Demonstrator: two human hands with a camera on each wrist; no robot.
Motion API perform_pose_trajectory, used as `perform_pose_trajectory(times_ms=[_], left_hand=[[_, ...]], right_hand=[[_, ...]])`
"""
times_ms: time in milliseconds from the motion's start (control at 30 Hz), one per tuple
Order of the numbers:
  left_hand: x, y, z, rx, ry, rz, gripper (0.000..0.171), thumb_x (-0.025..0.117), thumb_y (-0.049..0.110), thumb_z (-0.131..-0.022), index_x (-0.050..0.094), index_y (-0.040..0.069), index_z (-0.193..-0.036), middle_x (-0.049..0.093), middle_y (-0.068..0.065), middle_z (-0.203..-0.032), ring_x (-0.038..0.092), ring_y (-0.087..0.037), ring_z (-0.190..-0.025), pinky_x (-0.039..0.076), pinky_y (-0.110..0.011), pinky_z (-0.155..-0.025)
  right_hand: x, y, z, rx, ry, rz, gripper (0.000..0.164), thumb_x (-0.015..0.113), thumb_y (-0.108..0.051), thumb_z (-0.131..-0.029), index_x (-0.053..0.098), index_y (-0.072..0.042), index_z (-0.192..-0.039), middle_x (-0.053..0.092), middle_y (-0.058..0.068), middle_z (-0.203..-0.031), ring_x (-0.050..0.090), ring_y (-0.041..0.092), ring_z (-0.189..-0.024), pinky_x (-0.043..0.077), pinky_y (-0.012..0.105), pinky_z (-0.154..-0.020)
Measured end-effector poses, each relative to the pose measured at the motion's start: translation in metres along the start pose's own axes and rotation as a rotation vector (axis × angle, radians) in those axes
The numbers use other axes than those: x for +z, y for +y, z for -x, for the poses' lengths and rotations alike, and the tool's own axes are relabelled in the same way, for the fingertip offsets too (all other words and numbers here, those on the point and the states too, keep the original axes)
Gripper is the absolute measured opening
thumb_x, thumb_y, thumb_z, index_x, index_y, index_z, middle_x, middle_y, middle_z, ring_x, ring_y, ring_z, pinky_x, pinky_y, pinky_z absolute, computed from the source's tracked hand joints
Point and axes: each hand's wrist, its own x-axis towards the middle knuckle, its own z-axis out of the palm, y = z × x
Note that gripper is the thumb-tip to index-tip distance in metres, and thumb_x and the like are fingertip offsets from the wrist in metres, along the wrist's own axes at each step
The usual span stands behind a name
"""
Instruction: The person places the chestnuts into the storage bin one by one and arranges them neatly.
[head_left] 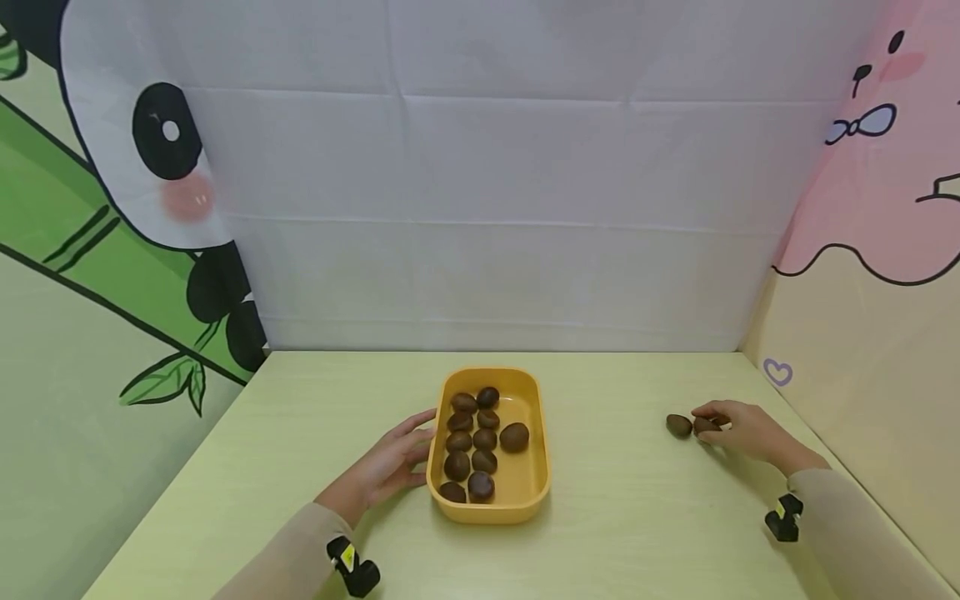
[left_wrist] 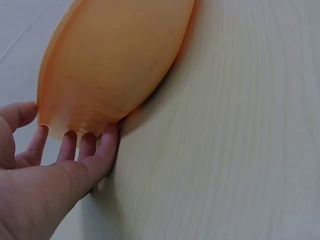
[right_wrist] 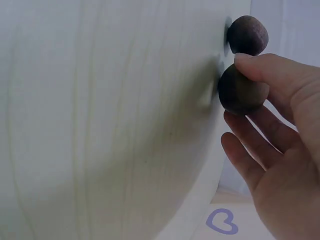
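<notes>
A yellow plastic tray (head_left: 536,492) sits mid-table with several brown chestnuts (head_left: 483,461) in it, most in two columns on its left half and one apart to the right. My left hand (head_left: 392,465) rests its fingertips against the tray's left outer wall (left_wrist: 115,55), fingers spread and only slightly bent. Far to the right, my right hand (head_left: 742,429) pinches a chestnut (right_wrist: 242,92) between thumb and fingers, at the tabletop. Just left of it in the head view lies another chestnut (head_left: 678,426), close beside the pinched one; whether they touch I cannot tell.
The pale wooden table (head_left: 607,500) ends at a white cloth backdrop (head_left: 510,283). A panel with a pink cartoon figure (head_left: 870,192) borders the right side, and a panda and bamboo print (head_left: 112,225) the left. Each wrist wears a small black camera (head_left: 352,567).
</notes>
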Motion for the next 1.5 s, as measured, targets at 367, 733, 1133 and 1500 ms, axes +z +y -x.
perform_pose_trajectory(times_ms=[367,733,1133,1500], left_hand=[[0.000,-0.002,-0.001,-0.002,0.006,0.004,0.060,0.052,0.027,-0.105,0.026,0.014,-0.158,0.047,-0.022,-0.147,0.053,-0.031,-0.127,0.051,-0.048,-0.090],[0.000,-0.001,0.000,0.002,0.013,-0.010,0.060,0.052,0.027,-0.105,0.027,0.015,-0.158,0.046,-0.022,-0.148,0.051,-0.034,-0.130,0.050,-0.048,-0.090],[0.000,-0.001,0.000,-0.001,0.016,-0.006,0.059,0.052,0.026,-0.105,0.027,0.015,-0.158,0.048,-0.022,-0.147,0.052,-0.032,-0.128,0.051,-0.047,-0.089],[0.000,0.000,0.000,0.000,0.012,-0.009,0.058,0.051,0.026,-0.106,0.027,0.015,-0.158,0.047,-0.022,-0.147,0.053,-0.031,-0.127,0.051,-0.047,-0.089]], right_hand=[[-0.002,0.003,0.006,0.052,-0.012,0.001,0.041,0.078,-0.023,-0.088,0.067,-0.002,-0.122,0.068,0.013,-0.108,0.063,0.034,-0.100,0.048,0.051,-0.082],[-0.007,-0.015,-0.005,-0.030,0.053,0.006,0.039,0.078,-0.020,-0.089,0.068,-0.003,-0.122,0.070,0.004,-0.104,0.066,0.026,-0.095,0.051,0.039,-0.077],[-0.004,-0.073,-0.034,-0.149,-0.041,-0.082,0.038,0.076,-0.022,-0.091,0.066,-0.006,-0.125,0.069,0.001,-0.107,0.066,0.021,-0.097,0.054,0.041,-0.082],[0.016,-0.144,-0.060,-0.318,-0.134,-0.171,0.035,0.077,-0.024,-0.090,0.067,-0.015,-0.123,0.067,-0.007,-0.108,0.064,0.012,-0.096,0.052,0.045,-0.087]])
